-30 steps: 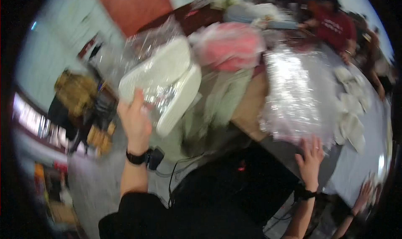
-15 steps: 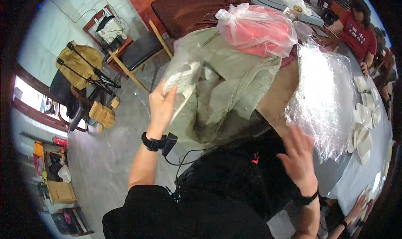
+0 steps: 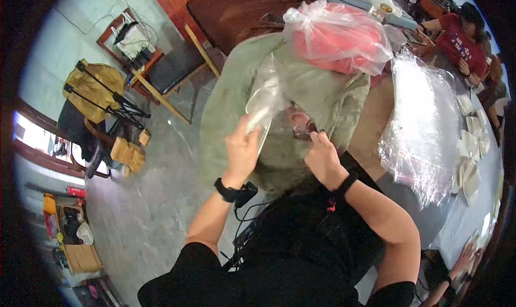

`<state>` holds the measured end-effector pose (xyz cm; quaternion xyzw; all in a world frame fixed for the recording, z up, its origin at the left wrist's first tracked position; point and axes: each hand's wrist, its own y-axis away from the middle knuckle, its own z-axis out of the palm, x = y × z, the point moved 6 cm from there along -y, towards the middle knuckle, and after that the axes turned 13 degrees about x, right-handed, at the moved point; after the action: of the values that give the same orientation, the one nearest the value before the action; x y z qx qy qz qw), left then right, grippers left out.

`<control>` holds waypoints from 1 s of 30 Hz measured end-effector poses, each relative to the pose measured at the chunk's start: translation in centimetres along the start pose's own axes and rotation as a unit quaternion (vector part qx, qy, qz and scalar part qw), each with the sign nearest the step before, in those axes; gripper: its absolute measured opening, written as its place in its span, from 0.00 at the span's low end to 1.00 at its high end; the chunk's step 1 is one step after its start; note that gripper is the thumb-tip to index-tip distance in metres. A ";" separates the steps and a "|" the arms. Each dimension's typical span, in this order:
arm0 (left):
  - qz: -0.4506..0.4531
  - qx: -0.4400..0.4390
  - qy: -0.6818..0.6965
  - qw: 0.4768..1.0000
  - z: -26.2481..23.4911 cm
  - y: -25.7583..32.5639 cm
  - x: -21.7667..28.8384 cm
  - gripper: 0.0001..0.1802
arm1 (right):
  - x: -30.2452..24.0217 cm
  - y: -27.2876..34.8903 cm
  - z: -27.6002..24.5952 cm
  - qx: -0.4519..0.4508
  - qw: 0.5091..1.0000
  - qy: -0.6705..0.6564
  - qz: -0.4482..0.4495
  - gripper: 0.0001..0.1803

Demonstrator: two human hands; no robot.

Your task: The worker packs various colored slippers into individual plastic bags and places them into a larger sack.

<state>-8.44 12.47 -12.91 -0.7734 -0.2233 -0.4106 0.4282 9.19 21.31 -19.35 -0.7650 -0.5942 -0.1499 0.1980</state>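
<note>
My left hand [image 3: 242,151] is closed round a pale, sole-shaped piece in a clear plastic bag [image 3: 267,92], the bag's loose end pointing away from me. Both are over the mouth of a large grey-green woven sack [image 3: 228,84]. My right hand [image 3: 324,159] is at the sack's near right side, fingers pinched together; what they grip is too small to make out. Just beyond those fingertips a reddish-brown thing [image 3: 299,121] shows in the sack opening, its kind unclear.
A tied clear bag of red goods [image 3: 344,38] rests behind the sack. Flat clear plastic bags [image 3: 422,124] lie on the table at right, beside several pale sole-shaped pieces [image 3: 468,172]. A person in a dark red shirt [image 3: 459,46] is at the far right. Chairs [image 3: 172,76] stand at left.
My right hand has moved left from beside the flat plastic bags to the sack opening, its spread fingers now pinched. My left hand has shifted right with the bagged piece over the sack.
</note>
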 end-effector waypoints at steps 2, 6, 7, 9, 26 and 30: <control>0.081 -0.029 -0.018 0.996 1.1 1.0 -0.1 0.23 | -0.3 1.5 -3.8 0.029 0.992 -0.122 -0.023 0.08; 0.256 -0.102 -0.116 0.954 6.2 4.5 -1.6 0.33 | 0.6 4.3 -7.8 -0.033 0.980 -0.169 -0.102 0.06; 0.286 -0.111 -0.166 0.937 7.3 5.3 -2.2 0.34 | 1.2 4.8 -8.2 -0.023 0.977 -0.185 -0.101 0.06; 0.298 -0.116 -0.155 0.935 8.4 6.2 -3.3 0.35 | 1.6 5.5 -8.4 -0.020 0.975 -0.200 -0.097 0.06; 0.370 -0.329 -0.230 0.838 15.4 4.7 -5.9 0.24 | 3.0 7.6 -8.0 0.004 0.966 -0.256 -0.024 0.06; 0.259 -0.624 -0.327 0.661 18.0 12.7 -15.6 0.33 | 3.2 7.6 -9.1 0.065 0.955 -0.288 -0.025 0.04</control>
<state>-0.34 21.01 -37.26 -0.9704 0.1692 -0.0470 -0.1661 17.38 17.98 -10.83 -0.7464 -0.6532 0.1104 0.0640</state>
